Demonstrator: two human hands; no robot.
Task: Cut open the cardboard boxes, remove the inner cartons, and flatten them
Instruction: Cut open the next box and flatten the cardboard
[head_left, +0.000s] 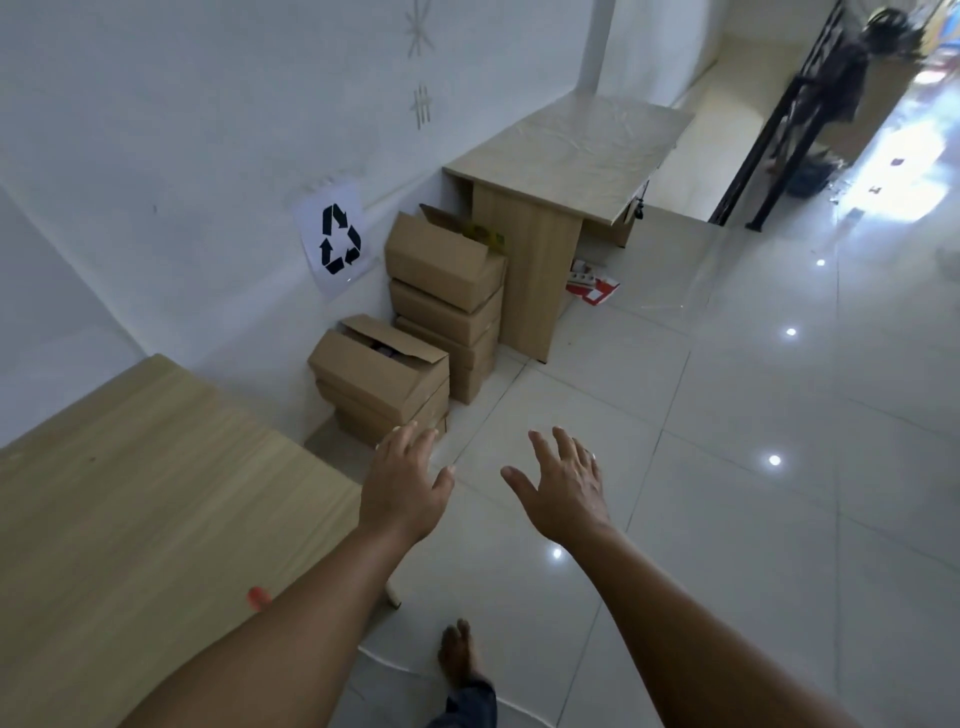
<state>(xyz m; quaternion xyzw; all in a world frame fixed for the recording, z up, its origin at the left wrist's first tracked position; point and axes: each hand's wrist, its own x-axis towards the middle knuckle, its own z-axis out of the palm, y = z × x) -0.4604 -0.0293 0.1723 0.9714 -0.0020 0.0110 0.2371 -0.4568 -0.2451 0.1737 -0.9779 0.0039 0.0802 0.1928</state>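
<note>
Head view: left hand (405, 483) and right hand (566, 488) outstretched, fingers (543, 449) spread, empty, toward cardboard boxes (410, 332) stacked against wall below recycling sign (337, 239). Top flaps loose; none flattened; nearly whole task judged outstanding.

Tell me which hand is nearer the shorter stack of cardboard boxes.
Left. The left hand reaches with open fingers right at the bottom corner of the shorter stack of cardboard boxes. The right hand, also open, hovers over bare floor tiles farther to the right.
</note>
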